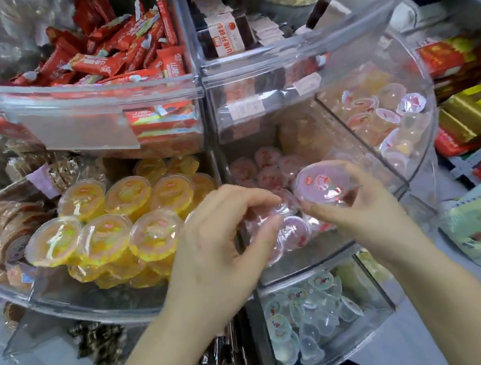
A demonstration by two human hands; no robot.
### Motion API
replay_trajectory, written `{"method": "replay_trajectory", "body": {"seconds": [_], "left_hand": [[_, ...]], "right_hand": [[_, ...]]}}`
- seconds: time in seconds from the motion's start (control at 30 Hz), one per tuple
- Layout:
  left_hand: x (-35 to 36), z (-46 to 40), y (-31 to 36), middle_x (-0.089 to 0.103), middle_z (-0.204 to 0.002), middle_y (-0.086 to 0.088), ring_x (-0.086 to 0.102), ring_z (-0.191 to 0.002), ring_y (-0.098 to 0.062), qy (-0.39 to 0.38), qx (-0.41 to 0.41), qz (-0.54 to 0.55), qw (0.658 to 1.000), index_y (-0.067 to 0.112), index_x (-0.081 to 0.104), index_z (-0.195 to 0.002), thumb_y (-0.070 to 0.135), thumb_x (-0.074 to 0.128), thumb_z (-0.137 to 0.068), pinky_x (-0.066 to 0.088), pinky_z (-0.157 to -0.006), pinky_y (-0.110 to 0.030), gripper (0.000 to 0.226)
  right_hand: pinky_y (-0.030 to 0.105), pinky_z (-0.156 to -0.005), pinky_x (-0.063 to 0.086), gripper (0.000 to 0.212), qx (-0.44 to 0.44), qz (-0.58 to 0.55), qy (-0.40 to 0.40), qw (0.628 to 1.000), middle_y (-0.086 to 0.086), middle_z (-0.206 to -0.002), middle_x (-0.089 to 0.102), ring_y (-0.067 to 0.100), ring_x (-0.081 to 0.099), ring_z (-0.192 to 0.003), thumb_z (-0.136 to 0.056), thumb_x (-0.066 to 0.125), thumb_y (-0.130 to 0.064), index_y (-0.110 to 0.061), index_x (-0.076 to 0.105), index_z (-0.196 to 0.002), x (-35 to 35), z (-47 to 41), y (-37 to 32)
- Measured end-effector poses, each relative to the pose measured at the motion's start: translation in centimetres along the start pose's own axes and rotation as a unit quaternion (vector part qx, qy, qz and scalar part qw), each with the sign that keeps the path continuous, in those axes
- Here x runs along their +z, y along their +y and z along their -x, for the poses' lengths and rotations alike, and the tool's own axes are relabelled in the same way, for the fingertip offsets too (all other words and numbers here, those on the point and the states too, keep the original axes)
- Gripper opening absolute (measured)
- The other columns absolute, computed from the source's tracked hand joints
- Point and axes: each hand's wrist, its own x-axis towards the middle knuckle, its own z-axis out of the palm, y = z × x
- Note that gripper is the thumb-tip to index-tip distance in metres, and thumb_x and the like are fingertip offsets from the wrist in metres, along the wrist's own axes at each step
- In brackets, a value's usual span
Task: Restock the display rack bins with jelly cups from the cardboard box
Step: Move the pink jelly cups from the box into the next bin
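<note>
Head view: both hands are at the pink-jelly compartment of the clear display rack [274, 272], on the middle tier.
Right hand [367, 212]: holds one pink jelly cup [321, 183] by its rim, thumb on the near side and fingers curled round the far side; the cup's lid tilts toward the camera.
Left hand [219, 245]: fingers curled, thumb and fingertips pinching at a clear pink cup [278, 208] at the front of the pile; how firmly it grips I cannot tell.
Pink bin [361, 143]: lies at about 12 o'clock from both hands, partly filled, pink cups stacked toward the back and front.
Held cup to bin: the cup hangs just above the pile, near the compartment's right wall; open room in the pile lies at about 11 o'clock from it.
Nearer hand: the right, already carrying a cup, so the drop looks to be its job.
Neighbours: orange jelly cups [134, 213] at 9 o'clock, pale cups [309, 310] on the tier below at 6 o'clock.
Cardboard box: not in sight.
Judged step: setting the cup down into the pink compartment.
</note>
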Motion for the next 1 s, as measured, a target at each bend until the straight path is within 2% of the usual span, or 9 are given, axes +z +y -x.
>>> {"method": "replay_trajectory", "body": {"seconds": [0.1,0.2,0.33,0.43,0.57,0.67,0.77,0.9,1.0], "left_hand": [[2.5,-0.2,0.9,0.059,-0.085,0.014,0.058,-0.075,-0.007,-0.027,-0.036,0.019,0.999,0.021,0.063,-0.098,0.031,0.057,-0.083,0.047,-0.065,-0.019,0.019],[4.8,-0.2,1.4,0.058,-0.085,0.013,0.058,-0.075,-0.01,-0.034,-0.074,0.017,0.997,0.028,0.058,-0.098,0.035,0.058,-0.081,0.048,-0.065,-0.023,0.019],[7.7,-0.3,1.8,0.059,-0.085,0.015,0.059,-0.076,-0.012,0.028,-0.155,0.012,0.987,0.031,0.058,-0.096,0.03,0.062,-0.079,0.049,-0.067,-0.023,0.018],[9.4,0.1,2.1,0.06,-0.085,0.016,0.058,-0.073,-0.011,0.092,-0.219,0.029,0.971,0.036,0.057,-0.091,0.03,0.062,-0.077,0.045,-0.063,-0.013,0.016],[10.4,1.3,2.5,0.061,-0.086,0.016,0.058,-0.07,-0.007,0.16,-0.267,0.028,0.95,0.038,0.058,-0.089,0.034,0.063,-0.078,0.042,-0.059,-0.007,0.013],[10.5,2.1,2.5,0.058,-0.086,0.014,0.056,-0.07,-0.009,0.174,-0.262,-0.019,0.949,0.036,0.057,-0.092,0.032,0.062,-0.08,0.041,-0.06,-0.006,0.013],[10.3,2.4,2.2,0.057,-0.086,0.013,0.055,-0.07,-0.01,0.172,-0.256,-0.05,0.95,0.035,0.057,-0.094,0.028,0.062,-0.082,0.041,-0.062,-0.008,0.015],[9.7,2.3,1.7,0.06,-0.085,0.012,0.056,-0.07,-0.01,0.192,-0.257,-0.022,0.947,0.037,0.058,-0.095,0.036,0.058,-0.081,0.042,-0.063,-0.008,0.014],[9.6,1.9,1.4,0.061,-0.084,0.013,0.056,-0.07,-0.008,0.206,-0.267,0.003,0.942,0.036,0.059,-0.093,0.034,0.062,-0.08,0.041,-0.063,-0.007,0.013]], "right_hand": [[0.023,-0.081,0.048,0.041,-0.011,0.055,-0.026,0.998,-0.005,-0.103,0.066,0.004,0.06,-0.095,-0.066,0.081,-0.012,-0.025,0.064,-0.101,-1.6,-1.2,0.4],[0.012,-0.077,0.045,0.044,-0.029,0.076,-0.059,0.995,-0.003,-0.103,0.065,0.0,0.059,-0.09,-0.065,0.08,-0.006,-0.024,0.063,-0.103,-2.8,-3.2,1.0],[0.001,-0.067,0.041,0.044,-0.031,0.096,-0.117,0.988,-0.01,-0.095,0.065,-0.004,0.059,-0.083,-0.067,0.077,-0.006,-0.023,0.061,-0.104,-2.9,-6.4,1.6],[0.008,-0.068,0.046,0.039,-0.035,0.111,-0.164,0.98,-0.005,-0.092,0.066,0.002,0.061,-0.078,-0.067,0.074,-0.005,-0.019,0.062,-0.102,-1.5,-8.9,2.2],[0.034,-0.083,0.052,0.041,-0.021,0.151,-0.177,0.972,0.01,-0.102,0.068,0.023,0.064,-0.094,-0.065,0.075,-0.006,-0.01,0.063,-0.104,2.1,-12.0,3.1],[0.036,-0.085,0.052,0.043,-0.014,0.158,-0.154,0.975,0.009,-0.105,0.068,0.025,0.064,-0.098,-0.067,0.079,-0.019,-0.01,0.061,-0.105,4.8,-13.6,4.1],[0.034,-0.087,0.05,0.058,-0.03,0.204,-0.126,0.97,0.009,-0.113,0.066,0.026,0.062,-0.104,-0.067,0.08,-0.034,-0.011,0.058,-0.114,6.4,-14.7,5.1],[0.04,-0.09,0.048,0.056,-0.057,0.261,-0.147,0.952,0.011,-0.113,0.065,0.03,0.059,-0.107,-0.069,0.077,-0.038,-0.011,0.055,-0.113,6.7,-15.2,6.4],[0.039,-0.088,0.049,0.049,-0.067,0.246,-0.132,0.958,0.011,-0.11,0.066,0.03,0.059,-0.105,-0.072,0.075,-0.037,-0.012,0.056,-0.11,6.6,-15.2,6.9]]}}
